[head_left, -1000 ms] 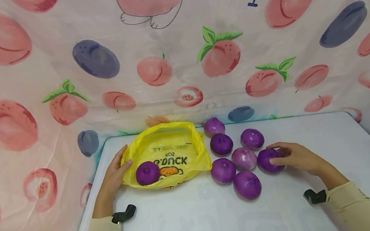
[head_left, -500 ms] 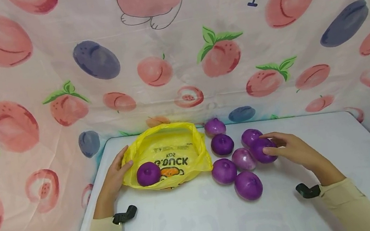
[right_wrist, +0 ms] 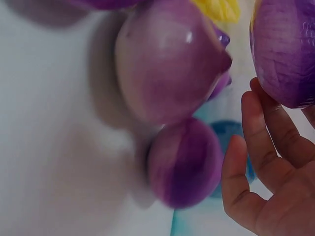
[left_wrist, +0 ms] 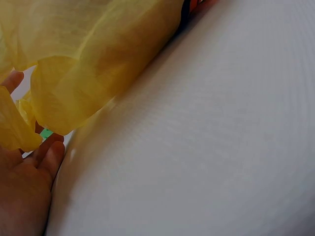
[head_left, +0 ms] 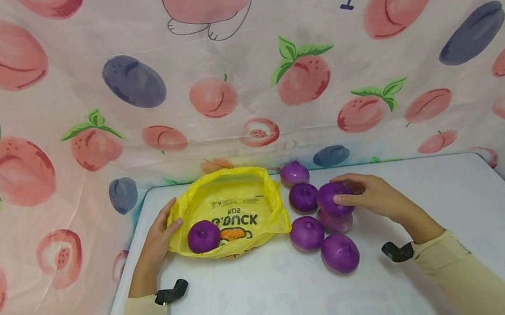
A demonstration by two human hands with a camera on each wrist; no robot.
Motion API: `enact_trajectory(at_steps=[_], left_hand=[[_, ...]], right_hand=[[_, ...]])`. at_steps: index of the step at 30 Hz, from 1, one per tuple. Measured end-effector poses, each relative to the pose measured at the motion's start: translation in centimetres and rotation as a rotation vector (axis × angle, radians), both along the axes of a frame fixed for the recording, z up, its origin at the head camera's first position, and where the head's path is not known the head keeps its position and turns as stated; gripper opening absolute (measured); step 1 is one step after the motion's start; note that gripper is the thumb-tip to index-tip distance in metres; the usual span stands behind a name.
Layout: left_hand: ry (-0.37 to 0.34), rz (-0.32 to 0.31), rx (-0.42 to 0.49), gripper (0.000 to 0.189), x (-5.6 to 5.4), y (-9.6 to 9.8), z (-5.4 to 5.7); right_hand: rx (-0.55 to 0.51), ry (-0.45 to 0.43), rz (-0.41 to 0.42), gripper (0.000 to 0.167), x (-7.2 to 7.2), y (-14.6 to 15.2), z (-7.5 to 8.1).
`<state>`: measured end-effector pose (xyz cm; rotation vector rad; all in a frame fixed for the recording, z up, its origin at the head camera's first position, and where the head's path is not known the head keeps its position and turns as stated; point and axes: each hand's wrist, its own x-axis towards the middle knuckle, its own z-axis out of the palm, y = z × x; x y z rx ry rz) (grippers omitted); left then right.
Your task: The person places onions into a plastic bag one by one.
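Observation:
A purple onion (head_left: 334,199) is held between the thumb and fingers of my right hand (head_left: 378,197). In the right wrist view this onion (right_wrist: 286,51) is raised off the white table, above the others. My left hand (head_left: 155,244) grips the left rim of an open yellow plastic bag (head_left: 272,195), thumb on the inner side. One purple onion (head_left: 204,236) lies inside the bag at its front left. Under the held onion, a paler onion (head_left: 337,220) is partly covered; another behind my right hand is hidden in the head view.
Several loose onions stand right of the bag: one at the back (head_left: 294,173), a dark one (head_left: 303,196) before it, and two nearer ones, a round onion (head_left: 307,233) and the front onion (head_left: 340,254). A fruit-print cloth (head_left: 241,83) hangs behind the white table (head_left: 265,308).
My right hand has lifted the onion from the right side of the group and carried it left, over the paler onion. My left hand stays at the bag's rim.

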<state>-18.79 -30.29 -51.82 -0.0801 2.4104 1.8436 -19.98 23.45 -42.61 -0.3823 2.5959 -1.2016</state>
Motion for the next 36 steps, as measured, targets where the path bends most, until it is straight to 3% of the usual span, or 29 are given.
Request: enact_trajectory(at_steps=[19,27,36], left_hand=[[0.013,-0.008,0.012,0.066,0.2,0.1,0.4],[0.011,-0.012,0.04,0.066,0.2,0.1,0.4],[0.006,0.0,0.022,0.065,0.3,0.2,0.5]], right_hand=[[0.004,-0.033,0.058,0.068,-1.4,-8.2,1.7],[-0.046,-0.109,0.059,0.073,-1.4,-11.8,1.7],[-0.022,-0.059,0.081,0.07,-1.3,-15.4,1.9]])
